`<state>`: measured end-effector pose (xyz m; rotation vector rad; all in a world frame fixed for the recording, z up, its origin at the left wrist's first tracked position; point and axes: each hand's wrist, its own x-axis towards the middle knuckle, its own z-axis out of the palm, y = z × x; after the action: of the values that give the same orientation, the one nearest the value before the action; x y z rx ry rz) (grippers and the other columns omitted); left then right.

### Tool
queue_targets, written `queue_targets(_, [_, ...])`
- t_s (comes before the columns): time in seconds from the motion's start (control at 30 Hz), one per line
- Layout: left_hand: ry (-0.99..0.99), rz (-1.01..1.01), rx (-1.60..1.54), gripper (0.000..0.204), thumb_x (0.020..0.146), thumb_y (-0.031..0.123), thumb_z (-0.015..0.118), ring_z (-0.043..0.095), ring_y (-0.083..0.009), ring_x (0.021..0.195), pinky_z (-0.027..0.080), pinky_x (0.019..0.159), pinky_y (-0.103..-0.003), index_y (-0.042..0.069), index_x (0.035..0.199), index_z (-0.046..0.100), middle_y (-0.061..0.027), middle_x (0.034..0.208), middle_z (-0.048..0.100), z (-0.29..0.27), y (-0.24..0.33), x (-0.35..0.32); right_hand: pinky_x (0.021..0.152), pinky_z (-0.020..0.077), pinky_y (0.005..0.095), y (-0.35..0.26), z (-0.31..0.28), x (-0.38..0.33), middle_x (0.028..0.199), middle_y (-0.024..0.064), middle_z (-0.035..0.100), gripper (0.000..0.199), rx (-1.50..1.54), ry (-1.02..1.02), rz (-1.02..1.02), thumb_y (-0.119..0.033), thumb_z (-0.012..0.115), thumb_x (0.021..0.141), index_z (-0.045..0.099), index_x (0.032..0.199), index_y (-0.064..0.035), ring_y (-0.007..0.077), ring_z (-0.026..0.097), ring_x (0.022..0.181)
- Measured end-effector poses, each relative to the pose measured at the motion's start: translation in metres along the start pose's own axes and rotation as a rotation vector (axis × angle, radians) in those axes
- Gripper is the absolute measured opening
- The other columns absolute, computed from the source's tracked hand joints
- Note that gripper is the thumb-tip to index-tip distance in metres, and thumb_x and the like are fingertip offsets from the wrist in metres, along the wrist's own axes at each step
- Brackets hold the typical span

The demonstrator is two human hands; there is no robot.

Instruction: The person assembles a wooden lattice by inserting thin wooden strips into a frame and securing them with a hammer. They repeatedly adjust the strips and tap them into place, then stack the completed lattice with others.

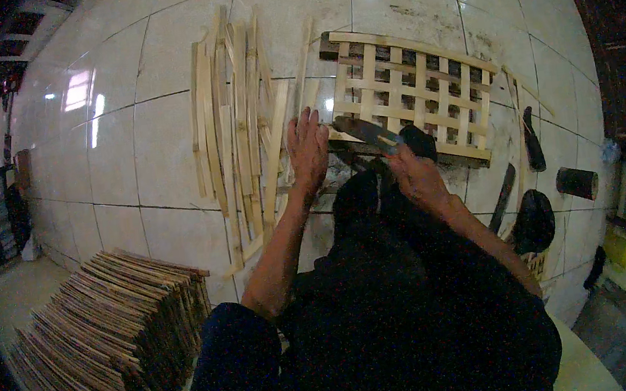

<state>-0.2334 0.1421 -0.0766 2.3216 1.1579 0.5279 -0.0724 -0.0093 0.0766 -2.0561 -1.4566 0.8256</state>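
My right hand (416,177) is closed round the handle of a broad dark-bladed knife (366,132), its blade pointing left toward my other hand. My left hand (310,150) has its fingers stretched out, beside a long pale bamboo strip (307,62). Whether its thumb touches anything is hard to see. A short pale piece shows under the knife tip, above a dark block partly hidden by the blade. Just beyond my right hand lies a woven bamboo lattice panel (421,100) of crossed flat strips, with dark bars under its far left and near edges.
Many loose bamboo strips (244,119) lie on the tiled floor (115,159) to the left. A tall stack of bamboo panels (113,323) stands at lower left. On the right are a dark cylinder (577,183), a black rounded object (534,219) and a dark flat blade-like piece (502,198).
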Motion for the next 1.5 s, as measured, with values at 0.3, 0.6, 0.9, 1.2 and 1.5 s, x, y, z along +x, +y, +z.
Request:
queue_targets(0.3, [-0.061, -0.078, -0.089, 0.052, 0.100, 0.039, 0.027, 0.023, -0.0376, 0.136, 0.016, 0.113, -0.044, 0.007, 0.136, 0.046, -0.0109, 0.147, 0.034, -0.007, 0.004, 0.003, 0.049, 0.0414, 0.0477, -0.007, -0.004, 0.006, 0.059, 0.0212, 0.054, 0.026, 0.035, 0.068, 0.000, -0.030, 0.041, 0.099, 0.046, 0.107, -0.0048, 0.0393, 0.055, 0.051])
queue_targets(0.6, [-0.016, 0.075, 0.010, 0.050, 0.100, 0.037, 0.028, 0.025, -0.0359, 0.136, 0.017, 0.113, -0.043, 0.006, 0.134, 0.048, -0.0114, 0.146, 0.036, 0.013, -0.017, 0.002, 0.049, 0.0419, 0.0473, -0.009, -0.011, 0.012, 0.065, 0.0226, 0.058, 0.029, -0.069, 0.120, -0.168, -0.030, 0.039, 0.100, 0.046, 0.105, -0.0027, 0.0408, 0.057, 0.056])
queue_targets(0.9, [-0.049, 0.030, 0.024, 0.047, 0.100, 0.034, 0.033, 0.026, -0.0367, 0.135, 0.020, 0.112, -0.044, 0.004, 0.131, 0.050, -0.0117, 0.145, 0.038, 0.000, -0.008, 0.001, 0.049, 0.0446, 0.0514, 0.001, 0.010, 0.016, 0.061, 0.0231, 0.057, 0.032, -0.145, -0.004, -0.030, -0.034, 0.042, 0.099, 0.048, 0.109, -0.0043, 0.0437, 0.059, 0.058])
queue_targets(1.2, [0.008, 0.161, 0.136, 0.045, 0.100, 0.033, 0.034, 0.029, -0.0360, 0.134, 0.020, 0.112, -0.044, 0.004, 0.130, 0.052, -0.0145, 0.143, 0.040, 0.027, -0.048, 0.001, 0.056, 0.0451, 0.0521, 0.003, -0.021, -0.003, 0.072, 0.0226, 0.060, 0.032, -0.110, 0.010, 0.181, -0.036, 0.044, 0.098, 0.048, 0.107, -0.0053, 0.0431, 0.060, 0.064])
queue_targets(1.5, [0.173, 0.231, 0.063, 0.041, 0.093, 0.028, 0.051, 0.043, -0.0395, 0.120, 0.028, 0.105, -0.046, 0.001, 0.124, 0.053, -0.0181, 0.132, 0.049, -0.009, 0.019, 0.015, 0.059, 0.0464, 0.0480, 0.084, -0.030, -0.201, 0.075, 0.0221, 0.062, 0.035, -0.135, 0.595, 0.824, -0.041, 0.047, 0.095, 0.051, 0.109, -0.0091, 0.0408, 0.061, 0.069])
